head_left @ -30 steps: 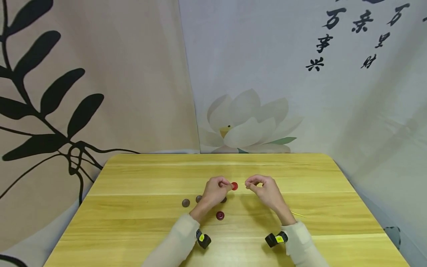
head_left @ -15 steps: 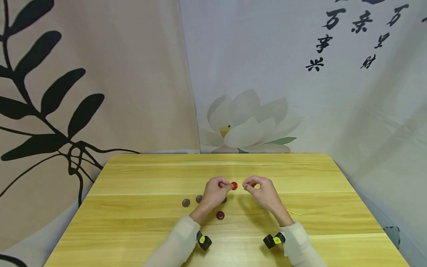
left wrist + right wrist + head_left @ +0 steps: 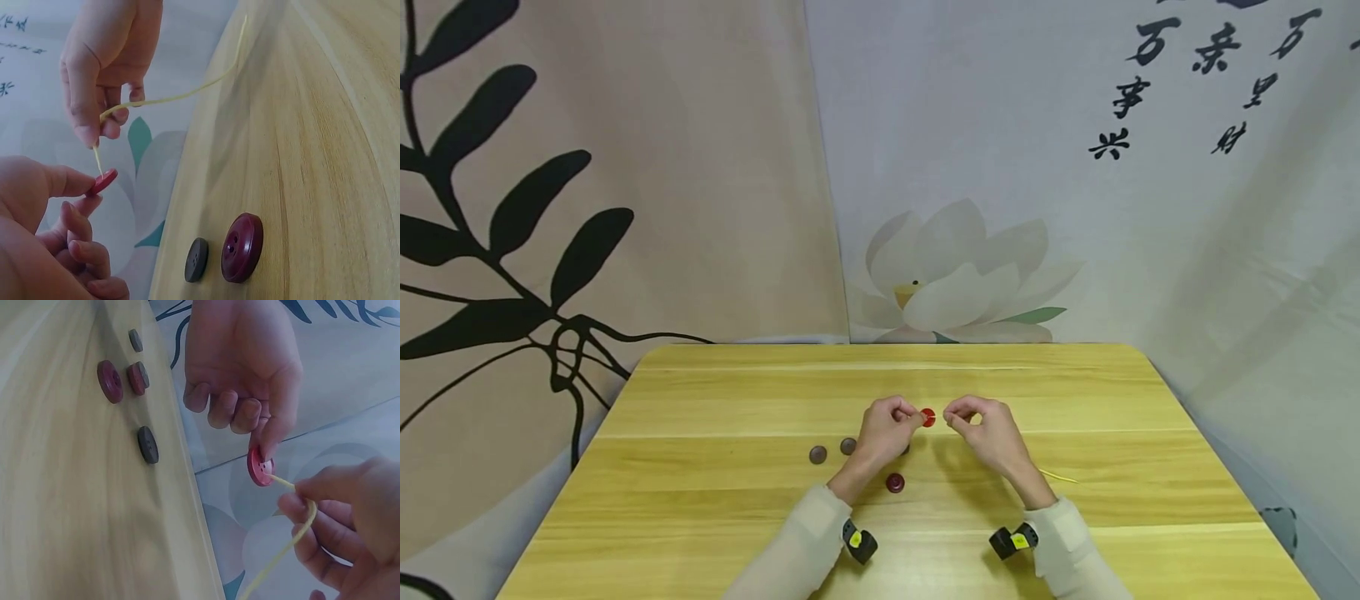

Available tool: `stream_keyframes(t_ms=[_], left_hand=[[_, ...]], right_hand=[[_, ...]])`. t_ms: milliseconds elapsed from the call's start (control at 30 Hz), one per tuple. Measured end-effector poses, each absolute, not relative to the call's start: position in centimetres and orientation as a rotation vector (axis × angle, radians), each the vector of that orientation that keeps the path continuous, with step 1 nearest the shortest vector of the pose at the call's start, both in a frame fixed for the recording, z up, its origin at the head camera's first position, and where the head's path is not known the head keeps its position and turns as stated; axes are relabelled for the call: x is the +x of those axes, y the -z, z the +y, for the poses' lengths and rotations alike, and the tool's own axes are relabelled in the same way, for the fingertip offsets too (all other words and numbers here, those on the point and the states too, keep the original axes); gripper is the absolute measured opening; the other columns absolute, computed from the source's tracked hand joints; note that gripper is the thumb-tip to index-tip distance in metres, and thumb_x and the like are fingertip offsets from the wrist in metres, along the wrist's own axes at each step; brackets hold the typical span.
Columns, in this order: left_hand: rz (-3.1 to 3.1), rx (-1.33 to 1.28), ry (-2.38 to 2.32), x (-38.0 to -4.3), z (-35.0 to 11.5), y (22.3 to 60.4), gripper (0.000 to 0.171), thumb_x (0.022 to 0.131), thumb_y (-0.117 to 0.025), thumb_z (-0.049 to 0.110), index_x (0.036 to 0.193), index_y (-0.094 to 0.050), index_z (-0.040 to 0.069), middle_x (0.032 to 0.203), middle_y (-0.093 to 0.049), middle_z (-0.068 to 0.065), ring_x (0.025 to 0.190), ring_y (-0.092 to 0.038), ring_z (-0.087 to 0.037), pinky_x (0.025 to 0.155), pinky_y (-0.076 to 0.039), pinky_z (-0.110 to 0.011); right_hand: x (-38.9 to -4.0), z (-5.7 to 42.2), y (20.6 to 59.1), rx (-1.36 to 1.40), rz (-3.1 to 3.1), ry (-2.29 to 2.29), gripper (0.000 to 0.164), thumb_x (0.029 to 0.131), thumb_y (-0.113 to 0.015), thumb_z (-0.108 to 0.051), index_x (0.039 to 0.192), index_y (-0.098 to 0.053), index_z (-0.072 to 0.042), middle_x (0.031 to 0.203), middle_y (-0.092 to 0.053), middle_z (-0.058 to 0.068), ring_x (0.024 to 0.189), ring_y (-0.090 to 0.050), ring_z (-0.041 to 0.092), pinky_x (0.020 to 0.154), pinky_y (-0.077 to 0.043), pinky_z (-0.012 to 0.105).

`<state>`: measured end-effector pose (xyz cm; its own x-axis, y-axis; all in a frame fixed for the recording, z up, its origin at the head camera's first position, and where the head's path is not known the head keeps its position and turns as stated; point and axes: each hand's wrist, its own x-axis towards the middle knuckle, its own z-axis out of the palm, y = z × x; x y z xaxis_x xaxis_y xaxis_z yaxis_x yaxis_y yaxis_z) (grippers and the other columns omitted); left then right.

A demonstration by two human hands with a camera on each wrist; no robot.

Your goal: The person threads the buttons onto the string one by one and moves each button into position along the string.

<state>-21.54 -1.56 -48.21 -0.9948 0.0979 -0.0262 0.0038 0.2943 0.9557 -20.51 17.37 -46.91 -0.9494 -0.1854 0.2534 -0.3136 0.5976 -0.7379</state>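
Thumb and finger of my left hand [image 3: 883,429] pinch a red button [image 3: 256,472] by its edge, its holed face showing in the right wrist view. My right hand [image 3: 992,433] pinches a yellow string [image 3: 181,96] close to one end. That short end reaches the button's face at the holes in both wrist views. The rest of the string trails back past my right hand, loose. Both hands are raised over the table, fingertips a short distance apart, with the button between them.
A maroon button [image 3: 895,483] lies on the wooden table [image 3: 700,533] nearer me. Dark buttons [image 3: 817,455] lie to the left, some partly hidden by my left hand. One red button [image 3: 134,381] overlaps a dark one in the right wrist view. A printed curtain [image 3: 737,167] hangs behind.
My right hand has shifted slightly left, bringing the string's end up to the red button. My left hand has stayed nearly still, pinching the button.
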Motion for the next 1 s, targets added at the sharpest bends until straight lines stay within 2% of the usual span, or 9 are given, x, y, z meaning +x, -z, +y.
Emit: stream_keyframes(t_ms=[267,667,1000], left_hand=[[2.474,0.084,-1.810,-21.52,-1.46,47.93,0.009,0.088,-0.070,0.015,0.081,-0.068,0.010,0.064,-0.053,0.002,0.051,-0.045,-0.010,0.048,-0.036,-0.023],[2.470,0.079,-1.811,-21.41,-1.27,48.14,0.009,0.089,-0.070,0.014,0.081,-0.068,0.009,0.066,-0.054,0.001,0.052,-0.046,-0.011,0.049,-0.037,-0.024],[2.465,0.078,-1.821,-21.39,-1.29,48.24,0.008,0.088,-0.070,0.013,0.081,-0.067,0.008,0.068,-0.054,0.001,0.054,-0.046,-0.011,0.050,-0.038,-0.024]], right_hand=[[-20.65,17.17,46.77,0.435,-2.668,-1.286,0.004,0.091,-0.072,-0.012,0.092,-0.074,-0.008,0.077,-0.068,-0.005,0.072,-0.059,0.012,0.062,-0.044,0.026],[-20.65,16.91,46.84,0.441,-2.658,-1.311,0.004,0.090,-0.072,-0.009,0.091,-0.074,-0.011,0.077,-0.068,-0.006,0.074,-0.061,0.012,0.071,-0.048,0.030],[-20.67,16.78,46.95,0.428,-2.678,-1.334,0.003,0.091,-0.072,-0.011,0.092,-0.074,-0.011,0.077,-0.068,-0.005,0.072,-0.059,0.011,0.064,-0.044,0.026]])
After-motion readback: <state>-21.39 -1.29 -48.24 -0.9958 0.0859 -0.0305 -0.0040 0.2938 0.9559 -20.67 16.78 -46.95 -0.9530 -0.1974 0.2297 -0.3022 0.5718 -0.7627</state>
